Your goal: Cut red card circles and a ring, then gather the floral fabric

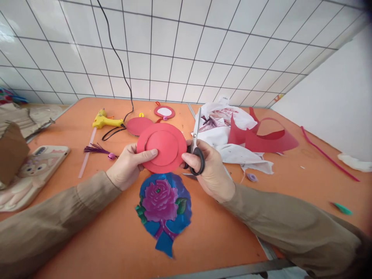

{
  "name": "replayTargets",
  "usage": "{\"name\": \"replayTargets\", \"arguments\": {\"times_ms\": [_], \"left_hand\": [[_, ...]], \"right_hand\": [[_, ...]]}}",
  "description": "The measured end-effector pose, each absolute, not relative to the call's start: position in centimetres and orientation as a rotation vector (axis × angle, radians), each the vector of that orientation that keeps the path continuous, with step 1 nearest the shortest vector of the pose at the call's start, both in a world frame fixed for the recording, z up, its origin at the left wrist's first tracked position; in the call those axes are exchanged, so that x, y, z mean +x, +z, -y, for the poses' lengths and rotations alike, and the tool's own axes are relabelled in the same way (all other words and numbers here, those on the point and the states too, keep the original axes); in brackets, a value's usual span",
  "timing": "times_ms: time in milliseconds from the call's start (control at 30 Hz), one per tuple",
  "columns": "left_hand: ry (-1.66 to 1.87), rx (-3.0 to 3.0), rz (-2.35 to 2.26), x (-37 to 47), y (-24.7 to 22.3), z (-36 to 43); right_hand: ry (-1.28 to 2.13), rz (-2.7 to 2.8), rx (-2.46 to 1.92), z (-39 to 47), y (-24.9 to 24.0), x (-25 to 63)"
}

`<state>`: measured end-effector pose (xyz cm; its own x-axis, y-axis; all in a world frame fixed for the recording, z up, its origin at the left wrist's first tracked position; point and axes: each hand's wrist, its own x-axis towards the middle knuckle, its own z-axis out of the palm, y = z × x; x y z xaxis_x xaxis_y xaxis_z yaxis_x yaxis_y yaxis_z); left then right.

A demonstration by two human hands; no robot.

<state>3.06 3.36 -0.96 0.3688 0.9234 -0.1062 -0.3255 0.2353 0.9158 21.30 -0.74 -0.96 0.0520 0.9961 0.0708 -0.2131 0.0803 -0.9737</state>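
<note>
Background: a white tiled wall (pixel 165 38) is seen behind an orange table (pixel 226 240).
Left hand: the larger red disc (pixel 141 149) is gripped at its left side by closed fingers; the thumb is pressed on the smaller red disc (pixel 167 145), which lies on its face.
Right hand: the scissors (pixel 198 157) are held by the handles, with blades pointing up and away; the right rim of the larger disc is also pinched.
Discs: they are held up between the left hand (pixel 126 166) and the right hand (pixel 213 170), above the table.
Careful handling: the smaller disc should be pressed flat, so that slipping is avoided; the rim should be held lightly, as paper may be bent. The blades are better pointed away from the left fingers.
Near side: a rose cut-out (pixel 161 199) is placed just below the discs and could be brushed by the wrists.
Far left: a yellow glue gun (pixel 106 121) is laid with its black cable (pixel 120 64) looped near a red oval (pixel 139 126), partly covered by the discs.
Left: a purple tassel (pixel 97 148) and a phone (pixel 43 162) are seen.
Right: a white bag (pixel 241 155) and red paper scraps (pixel 273 143) are crowded close to the scissors, so elbow room is somewhat limited.
</note>
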Motion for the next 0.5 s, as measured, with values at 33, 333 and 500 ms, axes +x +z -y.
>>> {"name": "replayTargets", "arguments": {"times_ms": [33,333,500], "left_hand": [[0.975,0.962,-0.759,3.07,-0.98,-3.34],[0.930,0.905,-0.717,2.93,-1.45,-3.55],[0.885,0.824,-0.714,2.92,-1.43,-3.66]], "right_hand": [[1.195,1.060,-0.992,0.66,-1.12,21.35],[1.250,1.142,-0.930,0.53,-1.16,21.53],[1.308,1.119,-0.908,0.61,-1.14,21.52]]}}
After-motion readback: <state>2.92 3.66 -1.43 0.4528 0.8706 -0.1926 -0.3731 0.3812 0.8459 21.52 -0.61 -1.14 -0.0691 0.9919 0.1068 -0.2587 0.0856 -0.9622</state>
